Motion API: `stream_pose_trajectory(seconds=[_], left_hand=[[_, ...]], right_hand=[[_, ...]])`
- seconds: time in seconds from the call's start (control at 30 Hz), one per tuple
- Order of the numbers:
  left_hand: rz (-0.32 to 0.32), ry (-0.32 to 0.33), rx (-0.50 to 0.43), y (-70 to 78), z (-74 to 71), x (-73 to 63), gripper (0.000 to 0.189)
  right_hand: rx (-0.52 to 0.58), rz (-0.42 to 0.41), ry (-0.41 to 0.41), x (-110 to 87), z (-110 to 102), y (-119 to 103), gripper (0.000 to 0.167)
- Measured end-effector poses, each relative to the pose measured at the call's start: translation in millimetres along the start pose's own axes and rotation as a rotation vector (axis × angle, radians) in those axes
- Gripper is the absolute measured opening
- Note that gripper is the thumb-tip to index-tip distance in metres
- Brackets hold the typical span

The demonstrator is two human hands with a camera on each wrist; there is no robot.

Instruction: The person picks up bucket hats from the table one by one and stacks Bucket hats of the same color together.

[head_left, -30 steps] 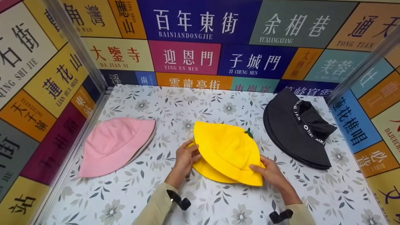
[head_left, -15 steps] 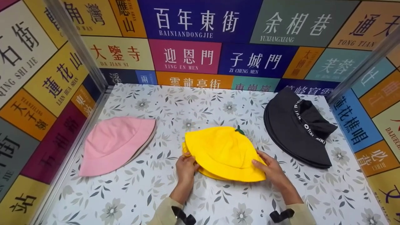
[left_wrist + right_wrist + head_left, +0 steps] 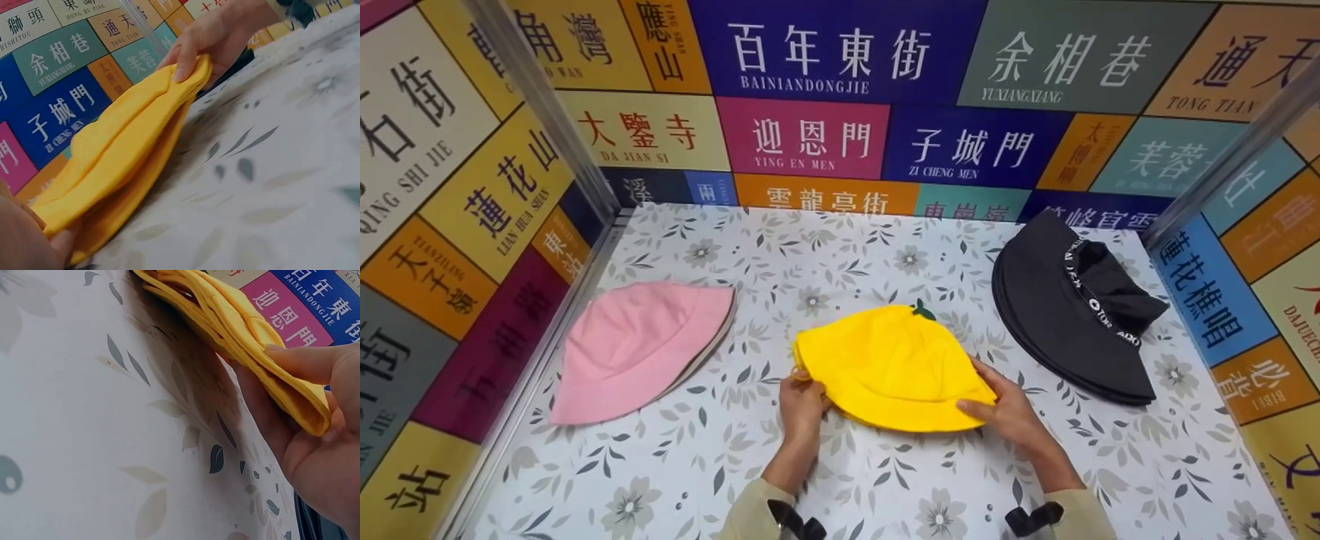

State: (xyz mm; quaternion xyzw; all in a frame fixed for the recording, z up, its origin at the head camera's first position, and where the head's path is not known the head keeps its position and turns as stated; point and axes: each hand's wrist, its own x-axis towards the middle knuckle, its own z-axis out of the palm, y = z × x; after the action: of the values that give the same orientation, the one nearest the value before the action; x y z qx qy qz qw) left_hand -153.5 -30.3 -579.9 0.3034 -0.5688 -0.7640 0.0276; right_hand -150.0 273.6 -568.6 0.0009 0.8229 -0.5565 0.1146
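Observation:
A yellow bucket hat [image 3: 892,367], folded flat with its brim toward me, lies between both hands at the middle of the table. A small green leaf tab [image 3: 922,310] stands at its crown. My left hand [image 3: 804,405] pinches the brim at the left corner. At the right corner my right hand [image 3: 1009,405] grips the brim, thumb on top and fingers underneath, as the right wrist view shows. Layers of yellow cloth [image 3: 236,332] lie together there. In the left wrist view the near edge of the yellow hat [image 3: 124,169] gapes slightly between its layers.
A pink bucket hat [image 3: 641,349] lies folded on the left of the floral-covered table [image 3: 735,480]. Toward the back right rests a black bucket hat [image 3: 1057,315] with a lettered band. Panels with printed characters [image 3: 810,139] wall the back and both sides.
The yellow hat has shifted left and turned a little. Its lower brim layer, which stuck out before, now lies almost in line under the upper one. The left hand has moved slightly down and left.

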Motion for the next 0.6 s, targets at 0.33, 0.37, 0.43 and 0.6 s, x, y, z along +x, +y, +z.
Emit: stream_pose_trajectory(seconds=[0.33, 0.37, 0.43, 0.6], left_hand=[[0.087, -0.064, 0.386, 41.2, -21.3, 44.1, 0.052], [0.081, -0.096, 0.435, 44.3, -22.0, 46.9, 0.051], [0.062, -0.159, 0.531, 50.0, -21.5, 52.1, 0.051], [-0.047, -0.248, 0.63, 59.5, -15.7, 61.7, 0.063]], right_hand=[[-0.009, -0.008, 0.035, 0.4, -2.4, 1.3, 0.074], [-0.019, -0.005, 0.04, 0.3, -2.4, 1.4, 0.074], [-0.022, 0.001, 0.042, 0.7, -1.9, 1.9, 0.073], [0.001, 0.021, 0.049, 2.5, 1.1, 2.6, 0.072]])
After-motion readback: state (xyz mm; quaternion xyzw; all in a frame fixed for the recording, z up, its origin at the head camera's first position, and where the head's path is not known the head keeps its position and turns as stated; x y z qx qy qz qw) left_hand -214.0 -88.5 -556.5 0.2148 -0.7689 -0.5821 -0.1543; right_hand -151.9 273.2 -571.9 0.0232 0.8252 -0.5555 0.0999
